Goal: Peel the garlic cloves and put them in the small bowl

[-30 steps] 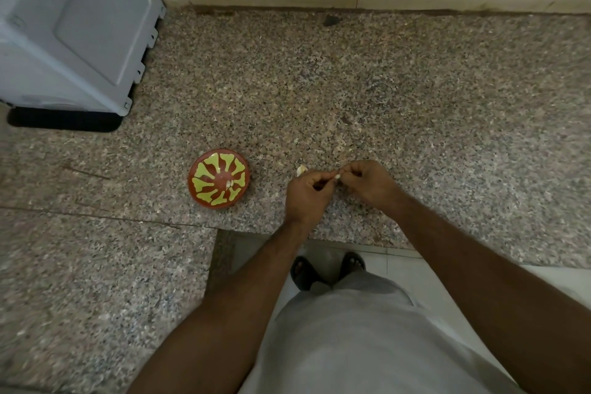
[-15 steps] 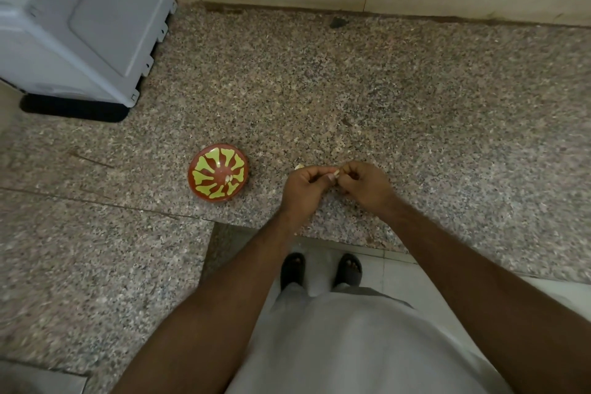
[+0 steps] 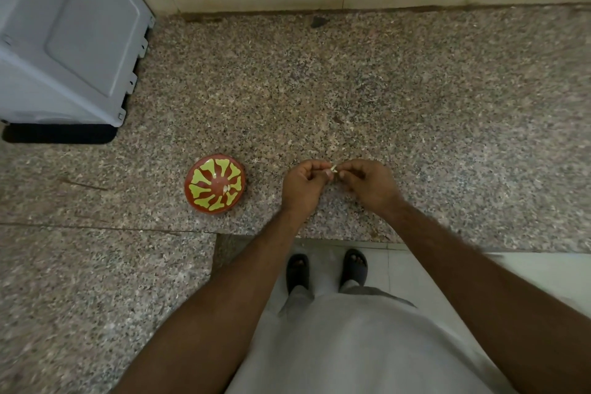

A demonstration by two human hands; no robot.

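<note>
A few pale peeled cloves [image 3: 227, 189] already lie in the small bowl [image 3: 215, 183], on the counter [image 3: 383, 99] left of my hands. One garlic clove [image 3: 333, 168] is in work: left hand [image 3: 303, 184] and right hand [image 3: 367, 182] meet over the near counter edge, fingers of both pinched on it, skin seemingly part off. Further unpeeled cloves: none I can make out.

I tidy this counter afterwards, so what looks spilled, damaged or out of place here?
Nothing spilled or broken stands out. The small bowl sits upright on the granite counter with a few pale pieces inside. The left hand and right hand pinch one garlic clove between them.
</note>
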